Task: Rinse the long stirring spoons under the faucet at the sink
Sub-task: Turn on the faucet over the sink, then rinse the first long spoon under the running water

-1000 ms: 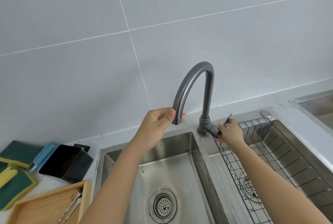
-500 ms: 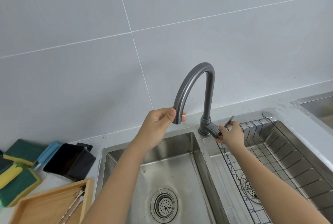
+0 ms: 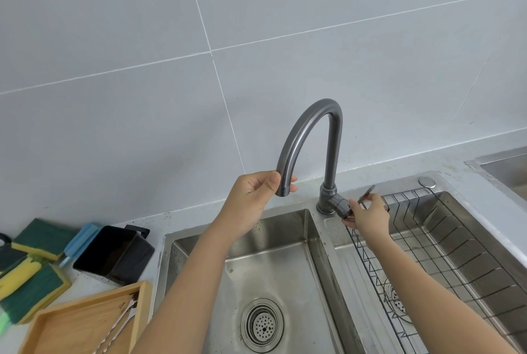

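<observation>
Tiled wall above a pale tabletop [image 3: 445,165] carrying a two-basin steel sink [image 3: 273,262]; a wire rack [image 3: 445,245] sits in the right basin. The grey gooseneck faucet [image 3: 309,128] rises from the divider at the sink's rear edge. No water is visible. At the tabletop's front left corner, a wooden tray [image 3: 74,325] holds the long stirring spoons [image 3: 117,325], not yet picked up; behind it stand a black container [image 3: 114,254] and several sponges [image 3: 31,276]. The left hand [image 3: 251,197] is closed around the spout tip, thumb and fingers pinching it over the left basin. The right hand [image 3: 368,215] grips the faucet lever [image 3: 366,197] at the base. Judged step: aiming the spout and opening the flow. Done well, the spout is held centred over the left basin's drain [image 3: 262,323] while the lever is eased open gradually, limiting splash before the spoons are fetched.
</observation>
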